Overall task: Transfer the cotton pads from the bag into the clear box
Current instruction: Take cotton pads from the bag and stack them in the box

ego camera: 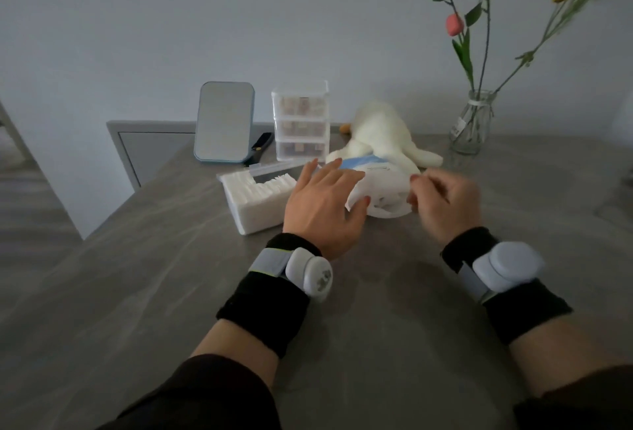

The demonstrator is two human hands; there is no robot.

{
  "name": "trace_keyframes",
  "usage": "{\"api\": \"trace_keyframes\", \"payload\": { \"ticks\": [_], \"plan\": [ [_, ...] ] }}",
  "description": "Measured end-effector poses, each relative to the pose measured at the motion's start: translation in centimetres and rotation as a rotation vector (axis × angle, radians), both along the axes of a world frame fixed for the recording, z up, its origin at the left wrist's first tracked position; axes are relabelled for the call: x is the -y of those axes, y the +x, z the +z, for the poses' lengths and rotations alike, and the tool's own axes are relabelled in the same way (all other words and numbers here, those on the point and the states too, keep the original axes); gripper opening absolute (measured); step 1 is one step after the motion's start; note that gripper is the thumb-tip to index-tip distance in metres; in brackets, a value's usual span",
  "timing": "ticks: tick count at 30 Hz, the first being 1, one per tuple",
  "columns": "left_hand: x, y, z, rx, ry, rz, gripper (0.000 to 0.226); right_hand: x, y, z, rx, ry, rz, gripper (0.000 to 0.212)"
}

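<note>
Grey table (376,292) carries a white bag (383,186) lying on its side, mouth toward the person. The left hand (322,207) is spread flat over the bag's left side, fingers straight. The right hand (445,203), blurred, has its fingers curled and seems to pinch the bag's right rim. Just left of the left hand sits the clear box (253,213), packed with pads (263,186). A plush toy (380,131) lies behind the bag.

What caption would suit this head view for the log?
Left hand flat on the bag, right hand pinching its mouth, beside the clear box packed with cotton pads.
</note>
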State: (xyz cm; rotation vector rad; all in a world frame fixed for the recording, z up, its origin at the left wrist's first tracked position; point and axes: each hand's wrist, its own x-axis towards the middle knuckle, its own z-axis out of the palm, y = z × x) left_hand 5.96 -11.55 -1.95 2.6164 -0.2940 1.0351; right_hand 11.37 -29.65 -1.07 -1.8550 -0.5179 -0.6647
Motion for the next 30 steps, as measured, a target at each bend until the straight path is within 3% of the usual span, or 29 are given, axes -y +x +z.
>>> {"api": "trace_keyframes", "payload": {
  "ticks": [7, 15, 18, 22, 25, 30],
  "plan": [
    [0.7, 0.7, -0.6, -0.129, 0.076, 0.135, 0.058, -0.3, -0.7, -0.6, 0.052, -0.274, 0.009, 0.026],
    [1.9, 1.6, -0.1, -0.082, -0.064, 0.228, 0.023, -1.3, 0.0, -0.8, 0.167, -0.391, -0.046, 0.029],
    [1.9, 1.9, 0.2, -0.095, -0.160, 0.264, 0.020, -1.5, 0.0, -0.7, 0.161, -0.413, -0.058, 0.035],
    [2.3, 1.5, 0.7, -0.061, -0.327, 0.182, 0.015, -1.6, 0.0, -0.4, 0.126, -0.456, -0.148, 0.044],
    [3.0, 0.9, 1.0, -0.064, -0.354, 0.117, 0.011, -1.6, -0.3, -0.1, 0.131, -0.495, -0.206, 0.040],
    [3.3, 0.9, 1.0, -0.048, -0.375, 0.078, 0.015, -1.7, -0.8, 0.6, 0.060, -0.550, -0.225, 0.051]
  ]
}}
